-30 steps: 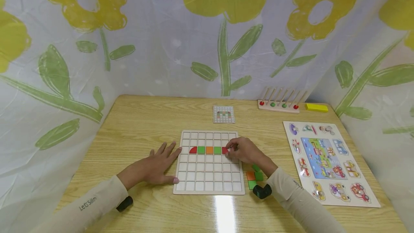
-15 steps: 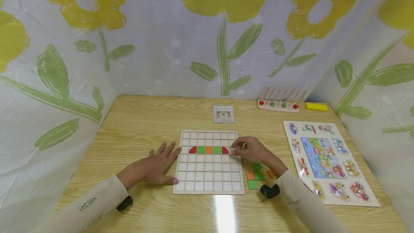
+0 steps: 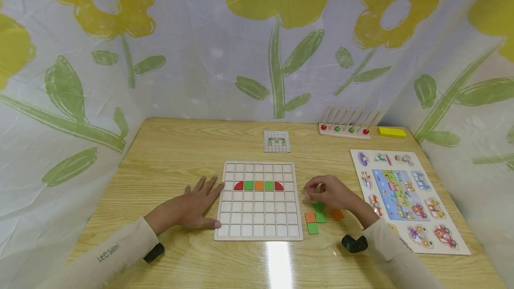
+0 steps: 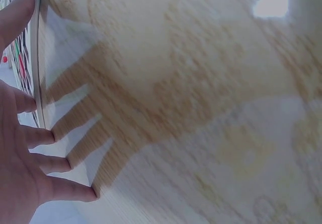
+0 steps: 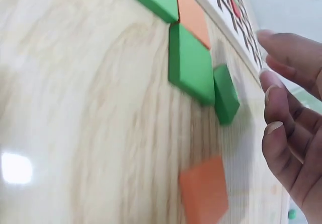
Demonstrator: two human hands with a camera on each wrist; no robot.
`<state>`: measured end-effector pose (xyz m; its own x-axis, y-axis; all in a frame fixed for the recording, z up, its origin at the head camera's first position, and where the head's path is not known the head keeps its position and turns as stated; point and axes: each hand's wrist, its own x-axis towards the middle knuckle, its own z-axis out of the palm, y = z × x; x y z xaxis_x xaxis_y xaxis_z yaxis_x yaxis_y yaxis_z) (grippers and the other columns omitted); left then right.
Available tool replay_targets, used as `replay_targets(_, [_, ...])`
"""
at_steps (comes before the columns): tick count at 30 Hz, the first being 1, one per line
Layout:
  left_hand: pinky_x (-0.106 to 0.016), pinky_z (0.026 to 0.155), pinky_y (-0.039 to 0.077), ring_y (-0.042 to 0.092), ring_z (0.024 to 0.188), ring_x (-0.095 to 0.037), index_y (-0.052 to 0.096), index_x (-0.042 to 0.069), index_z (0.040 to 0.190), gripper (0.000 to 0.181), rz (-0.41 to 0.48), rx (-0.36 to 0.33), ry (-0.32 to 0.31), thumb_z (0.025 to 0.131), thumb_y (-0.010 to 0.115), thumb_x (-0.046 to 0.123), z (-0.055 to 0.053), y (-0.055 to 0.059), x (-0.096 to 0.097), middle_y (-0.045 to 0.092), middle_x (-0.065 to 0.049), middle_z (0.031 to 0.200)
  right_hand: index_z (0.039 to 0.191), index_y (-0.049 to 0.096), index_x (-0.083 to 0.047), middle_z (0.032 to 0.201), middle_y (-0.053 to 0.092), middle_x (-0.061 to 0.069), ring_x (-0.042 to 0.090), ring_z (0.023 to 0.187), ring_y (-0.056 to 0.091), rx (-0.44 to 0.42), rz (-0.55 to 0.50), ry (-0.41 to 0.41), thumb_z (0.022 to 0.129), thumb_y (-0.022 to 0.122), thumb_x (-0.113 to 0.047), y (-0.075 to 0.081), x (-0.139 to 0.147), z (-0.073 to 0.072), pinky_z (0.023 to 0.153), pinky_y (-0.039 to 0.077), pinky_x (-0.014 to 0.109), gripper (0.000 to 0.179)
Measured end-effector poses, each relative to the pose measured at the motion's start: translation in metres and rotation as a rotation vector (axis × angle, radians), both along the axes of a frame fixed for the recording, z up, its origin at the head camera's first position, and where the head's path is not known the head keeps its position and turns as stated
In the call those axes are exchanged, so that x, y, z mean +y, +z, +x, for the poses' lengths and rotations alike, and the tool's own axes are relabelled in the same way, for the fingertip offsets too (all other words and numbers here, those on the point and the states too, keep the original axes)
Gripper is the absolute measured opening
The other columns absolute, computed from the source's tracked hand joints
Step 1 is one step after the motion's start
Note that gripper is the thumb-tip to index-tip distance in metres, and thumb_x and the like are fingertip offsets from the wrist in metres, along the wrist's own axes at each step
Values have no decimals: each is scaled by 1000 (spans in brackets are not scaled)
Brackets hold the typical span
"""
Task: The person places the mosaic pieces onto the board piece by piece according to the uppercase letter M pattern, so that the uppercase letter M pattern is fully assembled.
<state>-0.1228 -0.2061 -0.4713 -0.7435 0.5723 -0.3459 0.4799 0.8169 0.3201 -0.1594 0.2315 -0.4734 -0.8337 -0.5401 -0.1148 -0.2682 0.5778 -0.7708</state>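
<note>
A white grid board [image 3: 259, 239] lies flat on the wooden table. One of its rows carries a red quarter-round tile [image 3: 239, 185], a green tile [image 3: 249, 185], an orange tile [image 3: 259, 185], another green tile [image 3: 269, 185] and a second red quarter-round tile [image 3: 279, 186]. My left hand [image 3: 196, 206] spreads its fingers on the table, with thumb and fingertips at the board's left edge. My right hand [image 3: 331, 191] hovers right of the board, fingers loosely bent and nothing held. Below it lie loose green tiles [image 5: 191, 65] and orange tiles [image 5: 204, 191], several in all.
Behind the board lies a small pattern card [image 3: 276, 141]. At the back right stand a peg rack [image 3: 344, 131] with red and green beads and a yellow block [image 3: 391, 133]. A picture puzzle board [image 3: 405, 235] lies on the right. A printed curtain [image 3: 201, 66] hangs behind the table.
My right hand has drawn back rightward from the red quarter-round tile at the row's right end, leaving it on the board. The loose tiles came into fuller view. My left hand stayed put.
</note>
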Motion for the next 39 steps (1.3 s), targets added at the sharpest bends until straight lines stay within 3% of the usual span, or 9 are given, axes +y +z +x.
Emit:
replay_targets(8, [-81, 103, 22, 8, 150, -54, 13, 8, 162, 110, -1, 5, 0, 87, 56, 76, 0, -1, 0, 5, -24, 167, 110, 75, -12, 97, 68, 2, 9, 75, 56, -10, 44, 7, 87, 81, -25, 0, 19, 13, 68, 49, 24, 27])
replay_targets(20, [-81, 103, 22, 8, 150, -55, 13, 8, 162, 110, -4, 9, 4, 87, 56, 76, -1, -2, 0, 5, -24, 167, 107, 76, -14, 95, 67, -4, 11, 81, 55, 54, 127, -17, 84, 83, -30, -5, 31, 20, 69, 46, 24, 29])
replay_targets(28, [-82, 103, 22, 8, 150, -55, 12, 8, 162, 110, -2, 10, -2, 87, 55, 76, 0, -3, 0, 5, -25, 167, 109, 78, -9, 95, 70, -1, 6, 74, 50, 47, 93, -5, 84, 83, -28, -6, 31, 21, 63, 41, 22, 32])
replay_targets(39, [-81, 104, 22, 8, 150, -54, 12, 9, 162, 109, -2, 11, -12, 88, 54, 76, 1, -1, -1, 5, -25, 167, 108, 80, -10, 94, 70, -3, 7, 80, 57, 58, 98, -29, 83, 83, -27, -5, 31, 24, 69, 46, 23, 30])
